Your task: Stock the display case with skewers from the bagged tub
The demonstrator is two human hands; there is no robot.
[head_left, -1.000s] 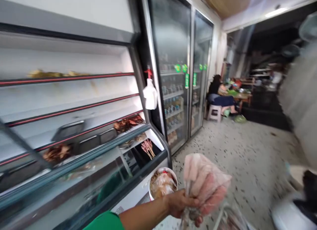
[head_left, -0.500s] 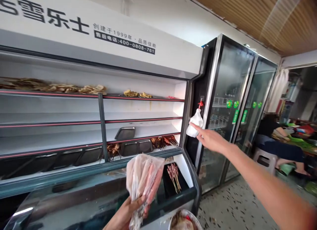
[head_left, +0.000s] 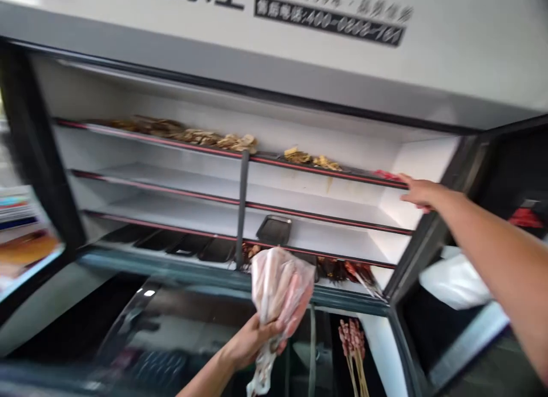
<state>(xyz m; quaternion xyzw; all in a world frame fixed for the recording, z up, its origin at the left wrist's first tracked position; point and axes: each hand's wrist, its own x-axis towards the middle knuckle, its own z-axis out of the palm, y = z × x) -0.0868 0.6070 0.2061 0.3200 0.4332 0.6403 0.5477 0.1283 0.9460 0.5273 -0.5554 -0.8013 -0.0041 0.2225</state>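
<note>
My left hand (head_left: 257,340) is closed around the gathered neck of a clear plastic bag (head_left: 278,288). Long pale and pink pieces, perhaps sausages, show through the bag, which stands upright in front of the display cooler (head_left: 244,209). At the right end of the top shelf, my right hand (head_left: 423,193) reaches to the shelf edge with its index finger stretched out. The fingertips meet or nearly meet some small red items (head_left: 387,174) lying there; blur hides what they are. The other fingers are partly curled underneath, with nothing visible in them.
Flat, light-coloured skewers (head_left: 201,137) and yellowish pieces (head_left: 312,158) lie along the top shelf. A dark metal tray (head_left: 274,230) sits lower down. Meat skewers (head_left: 353,343) rest in the lower case. A white plastic bag (head_left: 456,280) hangs on the right, beside my forearm.
My view has turned left and closer to the cooler. My right hand has gone from pointing by the hanging white bag to the top shelf's right end. The left hand keeps its plastic bag.
</note>
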